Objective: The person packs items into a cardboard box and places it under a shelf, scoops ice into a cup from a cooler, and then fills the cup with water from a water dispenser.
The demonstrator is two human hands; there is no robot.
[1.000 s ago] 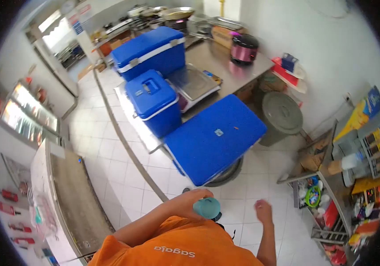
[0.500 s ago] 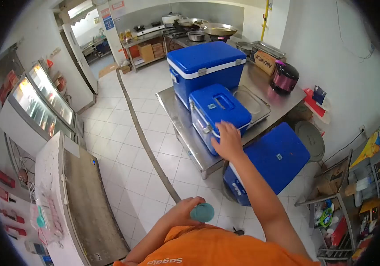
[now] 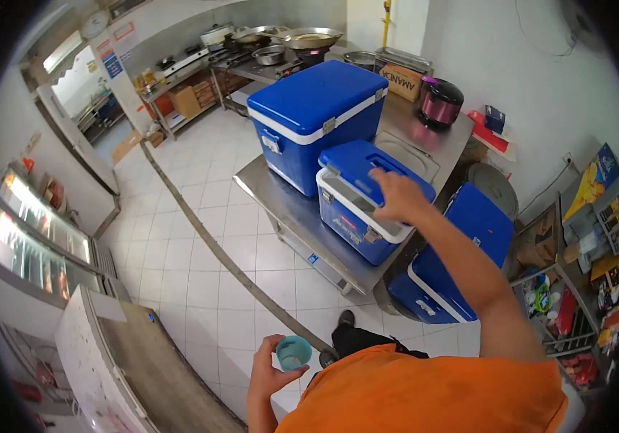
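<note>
My left hand (image 3: 265,369) is wrapped round a small teal cup (image 3: 293,353), held low in front of my body with its mouth facing up. On the steel table's front corner stands a small blue and white cooler box (image 3: 348,225). My right hand (image 3: 405,198) grips the front edge of its blue lid (image 3: 353,160). The lid is partly raised and tilted back, showing the white rim along the front. What lies inside the cooler cannot be made out. Behind it sits a larger blue cooler (image 3: 309,101), closed.
Another blue cooler (image 3: 479,224) stands at the right of the steel table (image 3: 252,177). A rice cooker (image 3: 441,102) and a carton (image 3: 400,81) are farther back. At the left are a chest freezer (image 3: 158,361) and lit display fridges (image 3: 32,249). Shelves (image 3: 562,307) stand right.
My right hand has lifted the small cooler's lid from its closed position. My left hand has moved left and down with the cup, whose mouth now shows. The view has turned and shifted.
</note>
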